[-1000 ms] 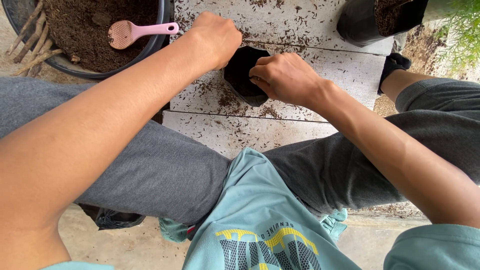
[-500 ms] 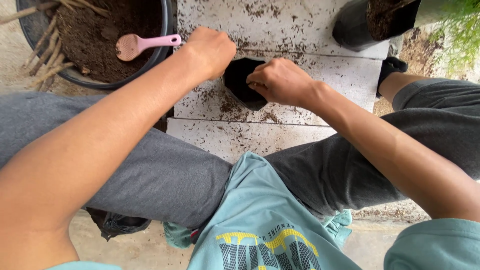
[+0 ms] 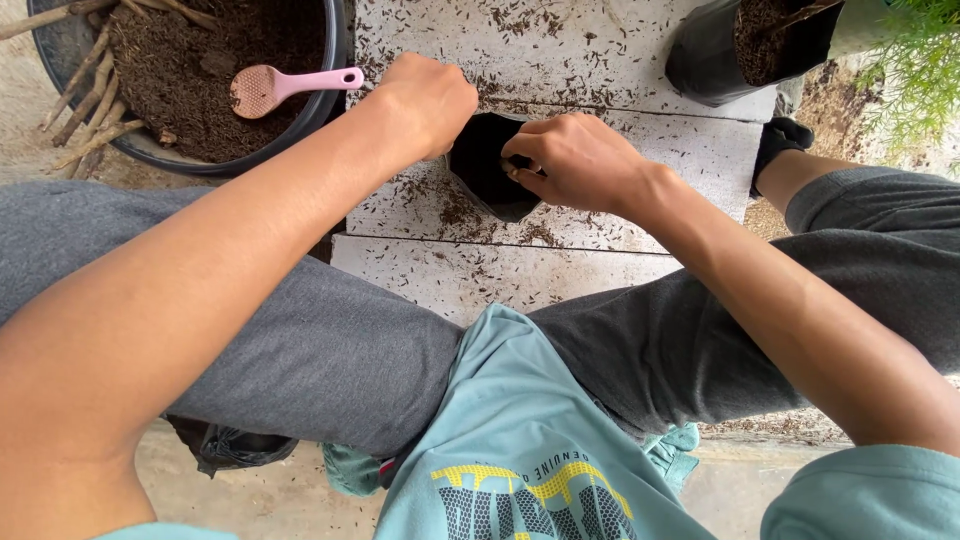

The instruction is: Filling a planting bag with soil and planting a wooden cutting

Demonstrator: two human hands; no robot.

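Observation:
A small black plastic grow bag (image 3: 487, 172) stands open on white painted planks (image 3: 560, 60) strewn with soil crumbs. My left hand (image 3: 428, 98) grips the bag's left rim with curled fingers. My right hand (image 3: 575, 160) pinches the right rim, its fingertips folded over the edge into the dark opening. What lies inside the bag is too dark to see.
A large dark basin (image 3: 215, 165) of brown soil sits at the upper left, with a pink scoop (image 3: 283, 87) lying on the soil and dry sticks (image 3: 85, 105) at its left. A second black bag (image 3: 735, 50) filled with soil stands at the upper right, next to green foliage (image 3: 915, 70).
Both hands stay on the bag's rim; the right hand's fingers have shifted along the edge and now hook into the opening, spreading it wider.

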